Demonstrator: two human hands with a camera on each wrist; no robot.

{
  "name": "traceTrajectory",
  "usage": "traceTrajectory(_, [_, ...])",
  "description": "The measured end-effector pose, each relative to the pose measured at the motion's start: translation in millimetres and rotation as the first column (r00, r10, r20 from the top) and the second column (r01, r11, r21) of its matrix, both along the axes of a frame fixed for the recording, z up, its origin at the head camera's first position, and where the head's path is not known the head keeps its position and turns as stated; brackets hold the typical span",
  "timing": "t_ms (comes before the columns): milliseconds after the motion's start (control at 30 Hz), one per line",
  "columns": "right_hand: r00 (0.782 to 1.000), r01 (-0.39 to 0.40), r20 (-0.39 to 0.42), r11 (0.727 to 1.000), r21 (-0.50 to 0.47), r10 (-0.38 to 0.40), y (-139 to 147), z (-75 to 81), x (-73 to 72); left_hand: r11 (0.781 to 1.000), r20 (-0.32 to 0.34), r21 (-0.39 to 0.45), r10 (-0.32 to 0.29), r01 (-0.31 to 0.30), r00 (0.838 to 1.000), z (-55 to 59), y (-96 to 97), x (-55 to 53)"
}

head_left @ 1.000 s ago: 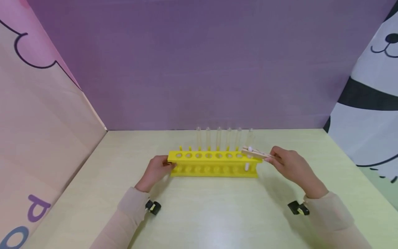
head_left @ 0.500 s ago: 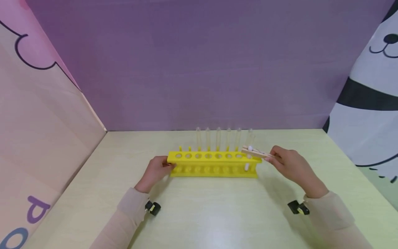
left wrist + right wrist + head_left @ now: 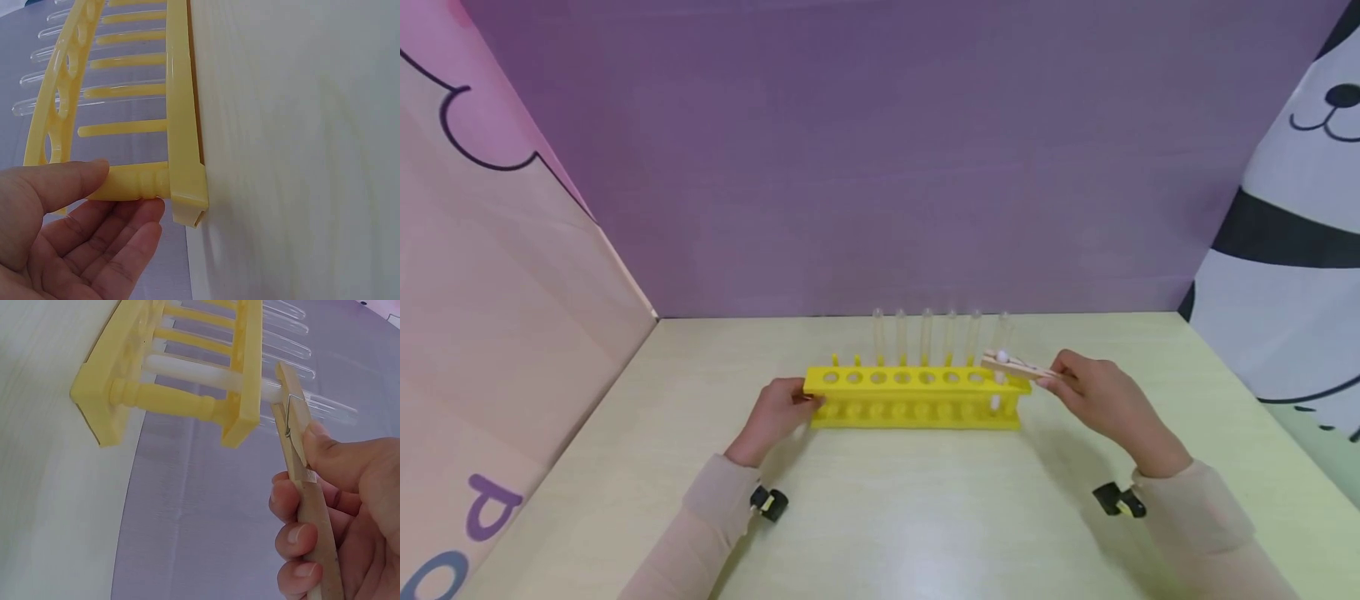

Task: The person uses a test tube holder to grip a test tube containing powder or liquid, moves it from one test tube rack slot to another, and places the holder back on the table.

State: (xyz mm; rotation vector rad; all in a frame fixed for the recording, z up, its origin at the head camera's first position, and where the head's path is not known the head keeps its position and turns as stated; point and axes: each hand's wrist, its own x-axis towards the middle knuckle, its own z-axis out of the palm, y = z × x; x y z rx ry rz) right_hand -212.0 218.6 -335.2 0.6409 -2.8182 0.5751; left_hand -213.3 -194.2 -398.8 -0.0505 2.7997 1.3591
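A yellow test tube rack [image 3: 917, 422] stands on the table. My left hand [image 3: 775, 421] is at its left end, thumb and fingers pinching the end post [image 3: 134, 181]. In the rack's rightmost hole stands a test tube [image 3: 194, 372] with white contents in its lower part. My right hand [image 3: 1105, 400] grips a wooden test tube holder [image 3: 1018, 368], thumb on one side and fingers curled round the handle. The holder's jaws lie around the tube's upper part, just above the rack's top board, as the right wrist view shows.
Several clear test tubes [image 3: 927, 333] sit upside down on pegs along the rack's back. Two bare pegs [image 3: 835, 359] show at the left. A purple backdrop [image 3: 880, 167] rises behind the pale table [image 3: 910, 517], with printed panels at both sides.
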Motion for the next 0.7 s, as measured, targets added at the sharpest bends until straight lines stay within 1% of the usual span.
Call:
traceTrajectory(300, [1.000,-0.008,-0.001,1.000,0.002,0.008,-1.2,3.1,1.7,1.000,-0.004,-0.010,-0.001,0.001,1.000,0.8,-0.7,0.3])
traceTrajectory(500, [1.000,-0.008,-0.029,1.000,0.000,0.008,-0.9,3.6,1.5,1.000,-0.003,-0.018,-0.005,0.005,1.000,0.9,-0.2,-0.6])
traceTrajectory(700, [0.999,-0.006,-0.044,1.000,0.002,0.006,-1.0,5.0,1.9,1.000,0.003,-0.002,0.004,-0.004,1.000,0.5,0.2,-0.2])
